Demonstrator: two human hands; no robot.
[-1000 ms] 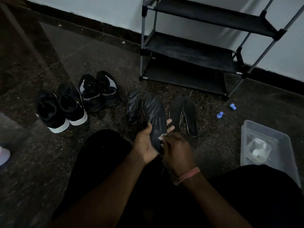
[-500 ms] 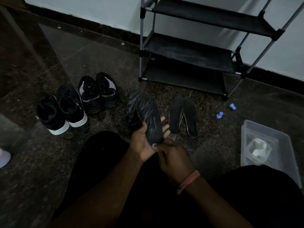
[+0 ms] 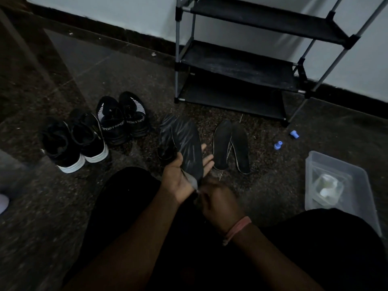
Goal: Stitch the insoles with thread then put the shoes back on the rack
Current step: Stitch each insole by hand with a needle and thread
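Head view, frame centre: your left hand (image 3: 180, 175) grips the striped insole (image 3: 186, 148); your right hand (image 3: 218, 198) pinches at its heel, though what it pinches you cannot tell

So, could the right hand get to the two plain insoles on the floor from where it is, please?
Probably yes: the plain insoles lie uncovered on the floor just beyond the right hand, with nothing between. But that hand is busy at the heel of the striped insole and would have to let go first.

Dark, seemingly streaked insole (image 3: 186, 143); white-soled black shoes (image 3: 73, 143); 2 blue caps (image 3: 278, 145).
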